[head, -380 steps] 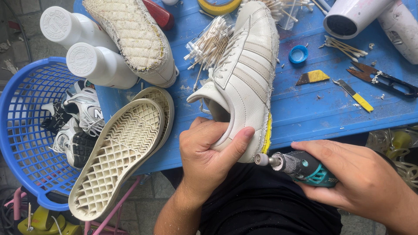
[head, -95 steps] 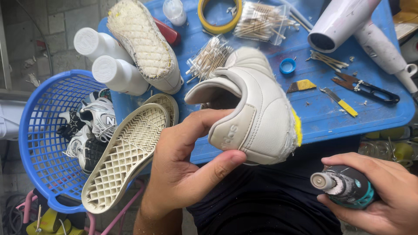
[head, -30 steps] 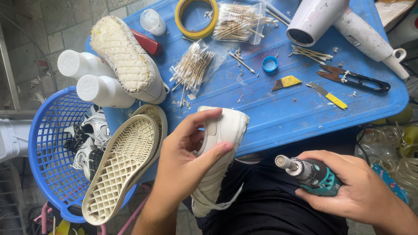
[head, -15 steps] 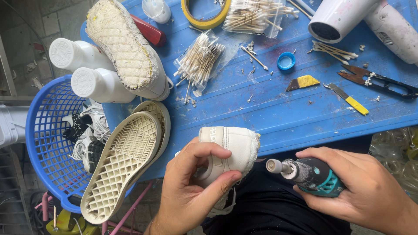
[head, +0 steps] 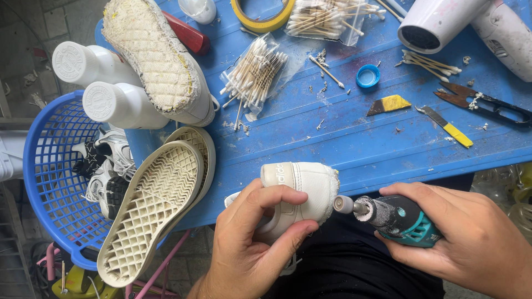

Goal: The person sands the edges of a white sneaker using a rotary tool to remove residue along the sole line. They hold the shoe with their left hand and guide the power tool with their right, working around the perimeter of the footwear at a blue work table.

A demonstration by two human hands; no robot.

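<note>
My left hand (head: 252, 238) grips a white sneaker (head: 307, 188) heel-up over my lap, thumb and fingers wrapped around its heel. My right hand (head: 471, 238) holds a teal and black rotary tool (head: 396, 216). Its small round grinding tip (head: 342, 204) touches the right edge of the sneaker's heel. Both sit just below the front edge of the blue table (head: 343, 149).
A detached cream sole (head: 152, 213) leans on a blue basket (head: 47, 182) holding sneakers. On the table lie an upturned shoe (head: 158, 61), two white bottles (head: 113, 105), cotton swabs (head: 255, 72), yellow tape (head: 260, 14), a hair dryer (head: 443, 22), scissors (head: 482, 102) and blades.
The sneaker has been turned heel-up and lowered toward my lap. My right hand has brought the rotary tool's tip against the sneaker's heel edge.
</note>
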